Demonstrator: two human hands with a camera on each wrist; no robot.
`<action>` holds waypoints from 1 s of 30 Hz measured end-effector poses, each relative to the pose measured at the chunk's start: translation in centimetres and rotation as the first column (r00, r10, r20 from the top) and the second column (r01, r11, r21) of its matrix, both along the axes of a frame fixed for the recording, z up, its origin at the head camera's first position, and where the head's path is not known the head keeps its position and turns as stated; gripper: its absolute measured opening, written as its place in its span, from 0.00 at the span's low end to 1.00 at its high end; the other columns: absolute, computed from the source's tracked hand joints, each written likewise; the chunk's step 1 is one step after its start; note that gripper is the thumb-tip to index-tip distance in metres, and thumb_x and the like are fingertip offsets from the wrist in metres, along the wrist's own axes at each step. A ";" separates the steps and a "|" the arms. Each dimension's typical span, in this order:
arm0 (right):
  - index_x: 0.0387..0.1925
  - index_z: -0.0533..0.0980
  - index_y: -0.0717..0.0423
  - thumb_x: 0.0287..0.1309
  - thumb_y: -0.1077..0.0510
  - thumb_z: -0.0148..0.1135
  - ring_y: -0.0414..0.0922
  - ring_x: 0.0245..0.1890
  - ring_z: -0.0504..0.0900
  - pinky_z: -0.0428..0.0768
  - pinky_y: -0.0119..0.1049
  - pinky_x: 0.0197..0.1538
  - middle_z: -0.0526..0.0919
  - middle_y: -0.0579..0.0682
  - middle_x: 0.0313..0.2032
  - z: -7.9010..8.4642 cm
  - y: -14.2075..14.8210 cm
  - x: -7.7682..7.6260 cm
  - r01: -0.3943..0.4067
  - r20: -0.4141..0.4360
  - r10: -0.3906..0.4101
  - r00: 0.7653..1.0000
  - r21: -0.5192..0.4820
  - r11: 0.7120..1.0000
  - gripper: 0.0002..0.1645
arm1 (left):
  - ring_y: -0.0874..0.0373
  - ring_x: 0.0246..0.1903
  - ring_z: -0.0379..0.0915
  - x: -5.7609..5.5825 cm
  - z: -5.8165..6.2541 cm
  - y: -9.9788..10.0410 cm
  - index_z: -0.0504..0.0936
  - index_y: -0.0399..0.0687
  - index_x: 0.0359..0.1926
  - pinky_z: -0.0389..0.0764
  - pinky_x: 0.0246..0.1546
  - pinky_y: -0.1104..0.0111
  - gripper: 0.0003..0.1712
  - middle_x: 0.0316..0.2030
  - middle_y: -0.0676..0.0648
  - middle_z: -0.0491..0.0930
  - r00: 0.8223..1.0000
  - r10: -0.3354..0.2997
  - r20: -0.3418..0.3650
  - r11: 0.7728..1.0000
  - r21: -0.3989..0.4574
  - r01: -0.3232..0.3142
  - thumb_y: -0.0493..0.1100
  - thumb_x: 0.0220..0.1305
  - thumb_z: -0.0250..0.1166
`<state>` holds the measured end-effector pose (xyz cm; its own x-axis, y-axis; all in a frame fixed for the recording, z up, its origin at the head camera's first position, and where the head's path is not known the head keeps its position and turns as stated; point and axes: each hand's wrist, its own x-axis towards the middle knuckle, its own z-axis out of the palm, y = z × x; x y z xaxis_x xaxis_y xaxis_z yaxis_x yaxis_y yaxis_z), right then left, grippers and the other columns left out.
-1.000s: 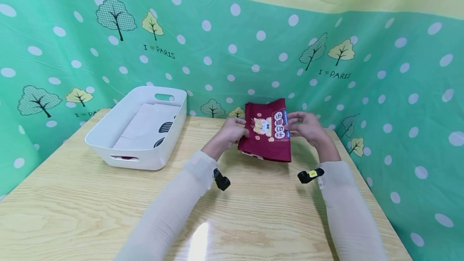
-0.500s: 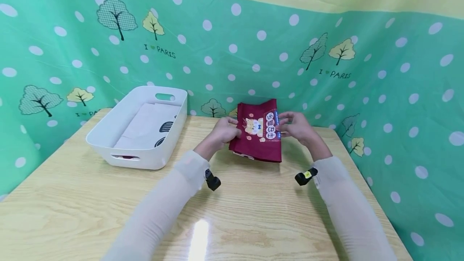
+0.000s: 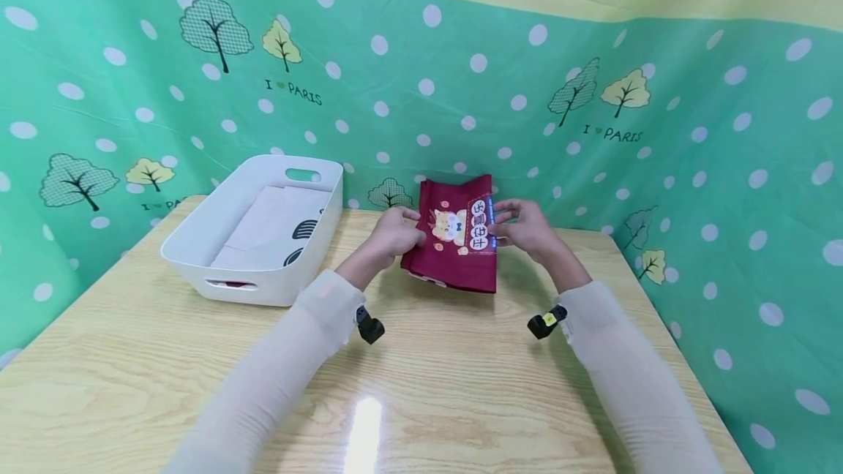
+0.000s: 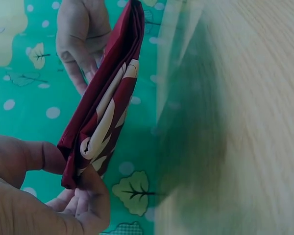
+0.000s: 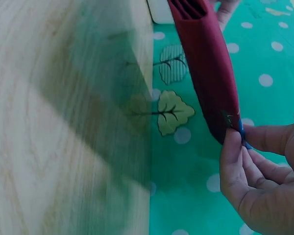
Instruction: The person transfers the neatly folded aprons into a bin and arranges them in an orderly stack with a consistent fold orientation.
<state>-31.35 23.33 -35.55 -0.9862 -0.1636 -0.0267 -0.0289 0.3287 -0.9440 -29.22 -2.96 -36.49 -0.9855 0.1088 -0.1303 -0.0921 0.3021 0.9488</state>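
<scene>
A folded dark red cloth with a cartoon animal and white lettering hangs between both hands, tilted above the table. My left hand pinches its left edge, thumb on the printed face. At the opposite edge, my right hand pinches beside the blue strip. In the left wrist view the folded cloth shows stacked layers, with a cream and red patterned side underneath. The right wrist view has the right hand with thumb and fingers closed on the cloth's blue-trimmed corner.
A white plastic basket with oval handle holes stands at the back left of the wooden table. Inside lies a folded white cloth with black print; something dark red shows through the front handle hole. A green dotted curtain hangs behind.
Both hands have moved left together, carrying the folded red cloth toward the basket. Their grip on its two edges looks the same. The basket has stayed in place.
</scene>
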 end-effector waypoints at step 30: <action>0.66 0.69 0.67 0.66 0.71 0.63 0.48 0.40 0.82 0.87 0.43 0.47 0.73 0.58 0.47 3.6 -4.0 1.9 0.005 -0.070 -0.011 0.997 -0.088 0.996 0.29 | 0.52 0.36 0.80 1.8 4.0 -4.5 0.70 0.38 0.63 0.84 0.34 0.67 0.26 0.44 0.39 0.77 0.994 -0.015 -0.111 0.996 -0.090 0.005 0.29 0.64 0.62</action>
<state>-29.41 19.30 -31.96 -0.9864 -0.1540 0.0571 -0.0941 0.2457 -0.9648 -27.40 -7.49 -32.48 -0.9933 0.1114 -0.0293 0.0161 0.3865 0.9221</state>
